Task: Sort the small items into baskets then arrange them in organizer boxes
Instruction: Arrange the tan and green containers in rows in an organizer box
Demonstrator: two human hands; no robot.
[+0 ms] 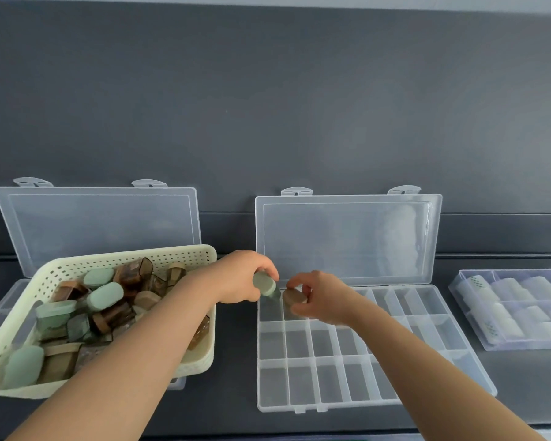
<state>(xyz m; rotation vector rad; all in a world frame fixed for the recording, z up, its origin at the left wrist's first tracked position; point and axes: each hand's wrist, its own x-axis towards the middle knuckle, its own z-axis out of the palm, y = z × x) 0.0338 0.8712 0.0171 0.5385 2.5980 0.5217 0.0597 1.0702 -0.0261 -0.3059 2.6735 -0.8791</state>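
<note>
Head view shows your left hand (240, 280) pinching a green disc (264, 283) between thumb and curled fingers (268, 267). Your right hand (323, 297) pinches a tan disc (295, 298) the same way. Both discs hang tilted just over the upper left cells of the open organizer (299, 407) in mid-frame: green over the corner cell, tan over the cell to its right. I cannot tell whether either touches the plastic. Each cell lies straight below its own disc, so by my judgement the drop is short and downward. The cells' long axis runs toward the top of the frame.

The basket (124, 257) of green and brown pieces sits at lower left, nearer your left hand.

No brand or readable writing shows. The green marks on the rolls (509, 326) in the box (477, 275) at right are too small to read.
</note>
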